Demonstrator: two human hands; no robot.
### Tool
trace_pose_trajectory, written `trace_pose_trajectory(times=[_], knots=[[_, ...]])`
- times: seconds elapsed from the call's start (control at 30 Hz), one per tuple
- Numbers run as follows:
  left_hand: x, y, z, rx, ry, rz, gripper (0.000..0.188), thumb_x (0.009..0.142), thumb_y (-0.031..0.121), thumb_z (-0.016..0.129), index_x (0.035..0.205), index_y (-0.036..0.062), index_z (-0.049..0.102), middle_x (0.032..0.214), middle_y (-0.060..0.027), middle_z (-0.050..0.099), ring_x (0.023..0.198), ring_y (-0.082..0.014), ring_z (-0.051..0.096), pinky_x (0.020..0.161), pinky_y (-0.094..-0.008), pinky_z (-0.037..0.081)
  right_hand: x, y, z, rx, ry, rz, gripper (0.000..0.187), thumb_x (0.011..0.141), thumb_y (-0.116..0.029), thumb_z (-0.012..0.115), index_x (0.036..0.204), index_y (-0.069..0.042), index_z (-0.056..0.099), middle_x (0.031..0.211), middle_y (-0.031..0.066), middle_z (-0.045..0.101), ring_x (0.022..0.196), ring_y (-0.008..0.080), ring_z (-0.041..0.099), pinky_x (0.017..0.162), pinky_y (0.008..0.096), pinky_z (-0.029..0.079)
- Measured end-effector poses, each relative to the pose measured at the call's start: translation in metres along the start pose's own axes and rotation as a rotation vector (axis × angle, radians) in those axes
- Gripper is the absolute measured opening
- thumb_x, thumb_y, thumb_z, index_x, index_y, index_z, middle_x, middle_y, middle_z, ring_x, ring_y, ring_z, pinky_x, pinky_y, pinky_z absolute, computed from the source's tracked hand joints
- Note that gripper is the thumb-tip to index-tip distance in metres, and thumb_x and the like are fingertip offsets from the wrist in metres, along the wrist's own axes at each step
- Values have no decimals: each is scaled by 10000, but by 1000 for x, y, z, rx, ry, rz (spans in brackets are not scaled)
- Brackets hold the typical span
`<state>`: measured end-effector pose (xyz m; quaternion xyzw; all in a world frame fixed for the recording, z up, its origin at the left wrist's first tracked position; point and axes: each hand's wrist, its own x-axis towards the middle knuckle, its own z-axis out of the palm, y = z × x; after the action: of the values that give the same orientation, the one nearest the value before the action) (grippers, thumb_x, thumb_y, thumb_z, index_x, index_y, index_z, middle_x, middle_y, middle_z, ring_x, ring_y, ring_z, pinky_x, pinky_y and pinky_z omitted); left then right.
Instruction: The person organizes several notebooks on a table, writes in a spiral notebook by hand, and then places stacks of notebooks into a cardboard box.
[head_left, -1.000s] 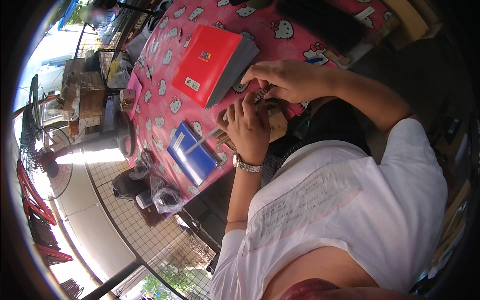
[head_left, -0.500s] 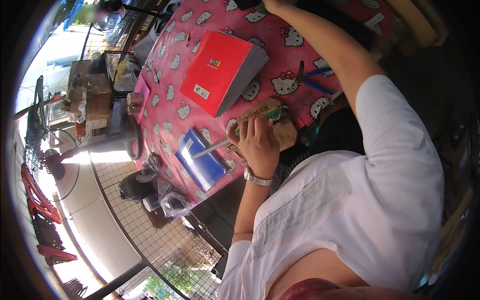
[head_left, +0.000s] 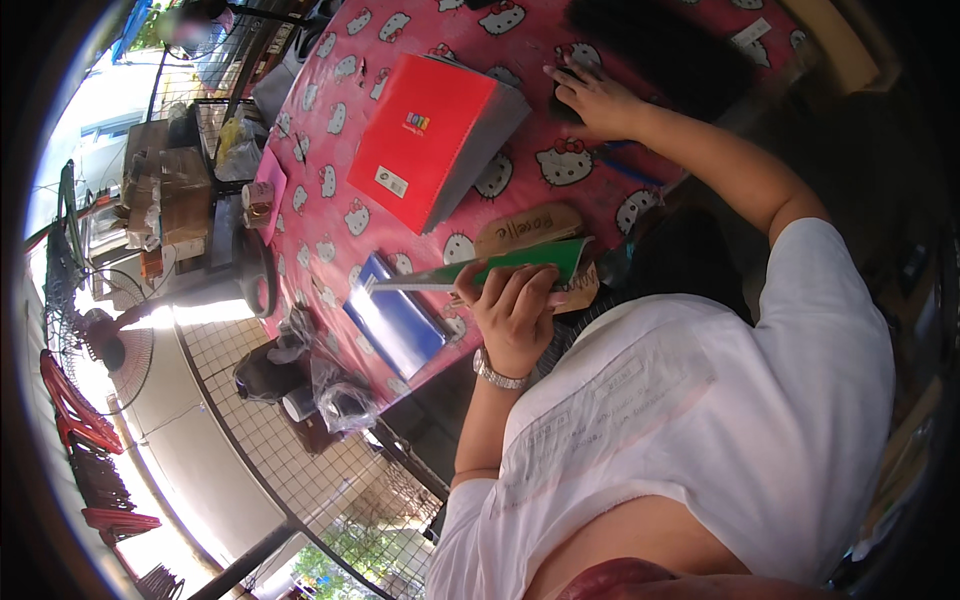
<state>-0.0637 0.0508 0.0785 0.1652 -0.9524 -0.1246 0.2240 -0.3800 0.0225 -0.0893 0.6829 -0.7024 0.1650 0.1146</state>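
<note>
My left hand, with a metal-band watch at its wrist, is closed around a thin notebook with a green cover. The notebook is tilted, its pale long edge pointing left over the blue notebook on the table. Beneath it lies a brown cardboard piece with handwriting. Across the table, my right hand has its fingers curved over a small dark object, mostly hidden under them. Close to that wrist lies a tool with blue handles, partly covered by the hand and arm.
A thick red-covered book or paper stack lies on the pink cartoon-print tablecloth. At the far right is a long black item. A mug and bagged items stand along the left edge, with a fan beyond.
My right hand has come back from the far edge to beside the blue-handled tool. My left hand has tipped the green notebook so that more of its cover shows.
</note>
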Motion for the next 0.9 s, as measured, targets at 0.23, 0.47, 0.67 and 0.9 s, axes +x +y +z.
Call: trace_pose_trajectory(times=[0.23, 0.47, 0.67, 0.9], knots=[[6, -3, 5, -49, -12, 24, 199, 777, 105, 659, 972, 77, 626, 901, -58, 668, 807, -263, 600, 861, -390, 371, 13, -22, -45, 230, -307, 33, 530, 784, -366, 689, 1188, -51, 550, 1357, 181, 504, 1236, 365, 484, 1011, 424, 434], [-7, -3, 11, 229, 130, -94, 316, 690, 200, 733, 983, 143, 628, 942, -9, 625, 934, -226, 564, 936, -462, 331, 7, -88, -162, 2011, -663, -417, 453, 722, -304, 687, 1098, -52, 667, 1082, 82, 572, 1070, 219, 519, 941, 332, 380], [-2, 3, 9, 206, 87, -85, 299, 696, 286, 744, 938, 146, 639, 903, -22, 588, 883, -239, 541, 866, -440, 340, 9, -86, -155, 1941, -959, -315, 463, 665, -301, 722, 1046, -43, 669, 1043, 80, 502, 1071, 224, 486, 934, 341, 374], [-1, -2, 5, 158, 54, -83, 295, 731, 326, 708, 934, 124, 635, 905, -58, 585, 886, -252, 548, 807, -418, 351, 19, -89, -165, 1907, -957, -370, 466, 642, -309, 741, 1017, -45, 660, 1039, 90, 493, 1079, 233, 475, 924, 343, 362]])
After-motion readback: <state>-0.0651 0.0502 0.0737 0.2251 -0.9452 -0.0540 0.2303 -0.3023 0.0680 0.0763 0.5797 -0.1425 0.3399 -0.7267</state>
